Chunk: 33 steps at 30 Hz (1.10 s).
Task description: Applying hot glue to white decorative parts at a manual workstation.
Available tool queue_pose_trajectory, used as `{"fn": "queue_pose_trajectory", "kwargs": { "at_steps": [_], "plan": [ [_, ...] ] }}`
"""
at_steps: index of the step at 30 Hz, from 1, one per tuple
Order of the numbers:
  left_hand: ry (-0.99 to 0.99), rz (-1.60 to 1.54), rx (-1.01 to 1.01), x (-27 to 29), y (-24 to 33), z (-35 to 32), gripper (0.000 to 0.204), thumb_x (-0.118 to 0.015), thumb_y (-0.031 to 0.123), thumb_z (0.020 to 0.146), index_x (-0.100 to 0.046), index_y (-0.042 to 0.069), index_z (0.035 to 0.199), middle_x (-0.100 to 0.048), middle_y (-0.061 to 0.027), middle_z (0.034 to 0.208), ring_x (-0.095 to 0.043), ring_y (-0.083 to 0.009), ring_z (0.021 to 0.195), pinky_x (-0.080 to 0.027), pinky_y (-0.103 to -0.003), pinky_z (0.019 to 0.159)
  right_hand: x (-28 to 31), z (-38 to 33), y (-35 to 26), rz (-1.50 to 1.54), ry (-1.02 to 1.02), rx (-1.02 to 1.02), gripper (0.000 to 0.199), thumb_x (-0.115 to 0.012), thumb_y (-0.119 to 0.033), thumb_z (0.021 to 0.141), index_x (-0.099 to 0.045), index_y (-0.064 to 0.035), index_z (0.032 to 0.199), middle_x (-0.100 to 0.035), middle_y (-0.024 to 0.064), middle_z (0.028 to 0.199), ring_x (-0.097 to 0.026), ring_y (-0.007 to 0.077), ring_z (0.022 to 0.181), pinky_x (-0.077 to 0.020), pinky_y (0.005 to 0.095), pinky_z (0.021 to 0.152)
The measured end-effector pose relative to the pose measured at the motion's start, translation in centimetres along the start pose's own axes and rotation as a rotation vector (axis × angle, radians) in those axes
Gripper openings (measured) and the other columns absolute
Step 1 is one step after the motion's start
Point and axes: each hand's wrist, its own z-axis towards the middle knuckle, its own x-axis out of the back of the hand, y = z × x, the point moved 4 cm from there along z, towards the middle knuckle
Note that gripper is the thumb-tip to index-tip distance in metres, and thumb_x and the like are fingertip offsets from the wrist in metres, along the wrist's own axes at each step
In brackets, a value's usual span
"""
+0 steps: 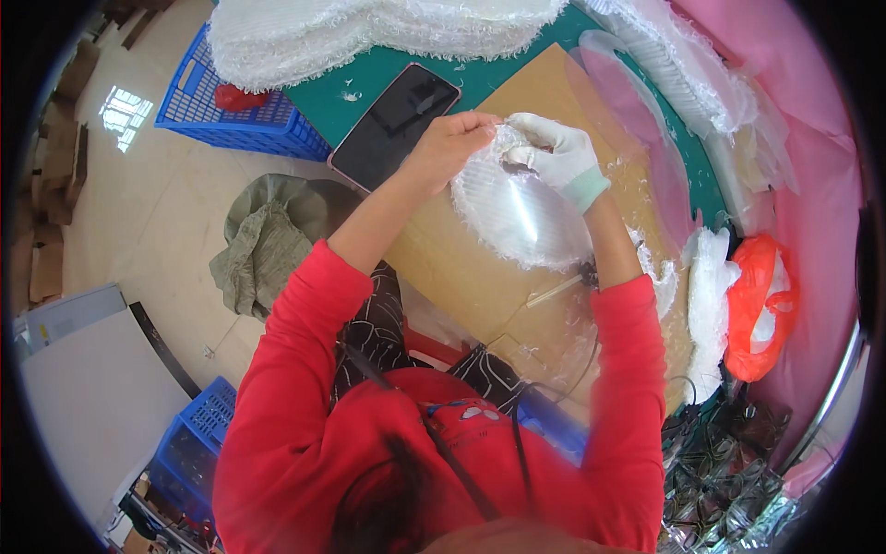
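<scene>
A white ribbed oval piece with a frayed fringe (pixel 520 210) is held over a brown board (pixel 443 231). My bare left hand (pixel 450 148) is closed, its fingertips pinching the top edge of the piece. My right hand (pixel 561 159), in a white glove with a pale green cuff, is closed at the upper right part of the piece, its fingertips close to the left ones. Something small and dark shows under the gloved fingers; its kind is hidden. Light glints off the smooth middle of the piece.
Stacked white fringed pieces (pixel 369 39) lie along the far edge of a green table top (pixel 318 100). A dark-screened tablet (pixel 395 125) rests left of the board. Blue crate (pixel 231 129) at left; clear oval sheets (pixel 637 129), an orange-red bag (pixel 762 309) and pink sheeting (pixel 817 185) at right.
</scene>
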Motion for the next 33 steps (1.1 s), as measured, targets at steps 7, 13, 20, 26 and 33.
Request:
{"fn": "queue_pose_trajectory", "kwargs": {
  "at_steps": [7,13,20,26,33],
  "plan": [
    [0.012,0.002,-0.006,0.1,0.0,-0.2,0.028,-0.052,0.014,0.088,-0.053,-0.002,0.111,-0.057,-0.0048,0.097,-0.053,-0.0092,0.088,-0.043,-0.023,0.079,-0.1,0.5,-0.1,0.089,-0.047,-0.069,0.043,-0.065,-0.002,0.069,-0.055,0.0033,0.110,-0.063,0.0105,0.097,-0.061,0.0143,0.084,-0.0491,0.0264,0.074],
    [0.022,-0.012,-0.014,0.2,-0.3,-0.1,0.026,-0.050,0.013,0.088,-0.053,-0.003,0.109,-0.058,-0.0057,0.096,-0.054,-0.0099,0.087,-0.044,-0.024,0.077,0.0,1.2,-0.5,0.076,-0.093,-0.101,0.043,-0.069,-0.011,0.063,-0.058,0.0024,0.103,-0.063,0.0105,0.088,-0.062,0.0154,0.078,-0.0495,0.0278,0.070],
    [0.024,0.002,-0.024,-0.2,-0.1,-0.1,0.025,-0.050,0.012,0.089,-0.054,-0.003,0.108,-0.059,-0.0062,0.097,-0.055,-0.0103,0.087,-0.045,-0.024,0.077,0.3,2.2,0.0,-0.101,-0.047,-0.128,0.042,-0.070,-0.015,0.058,-0.061,0.0019,0.095,-0.064,0.0106,0.083,-0.061,0.0155,0.073,-0.0486,0.0267,0.067],
    [0.008,-0.018,-0.030,-0.1,0.1,-0.3,0.028,-0.054,0.014,0.087,-0.053,-0.003,0.109,-0.059,-0.0061,0.098,-0.055,-0.0104,0.087,-0.045,-0.024,0.077,0.1,2.1,-0.1,-0.008,-0.060,-0.212,0.041,-0.071,-0.016,0.056,-0.062,0.0024,0.092,-0.063,0.0103,0.080,-0.060,0.0162,0.070,-0.0477,0.0266,0.064],
    [-0.009,0.181,-0.060,-0.2,0.3,-0.6,0.042,-0.067,0.004,0.074,-0.053,-0.002,0.113,-0.059,-0.0060,0.099,-0.057,-0.0104,0.084,-0.047,-0.023,0.074,-0.2,2.4,0.3,0.008,-0.029,-0.252,0.035,-0.069,-0.012,0.057,-0.063,0.0044,0.088,-0.063,0.0106,0.077,-0.059,0.0167,0.066,-0.0470,0.0279,0.060]
  ]
}}
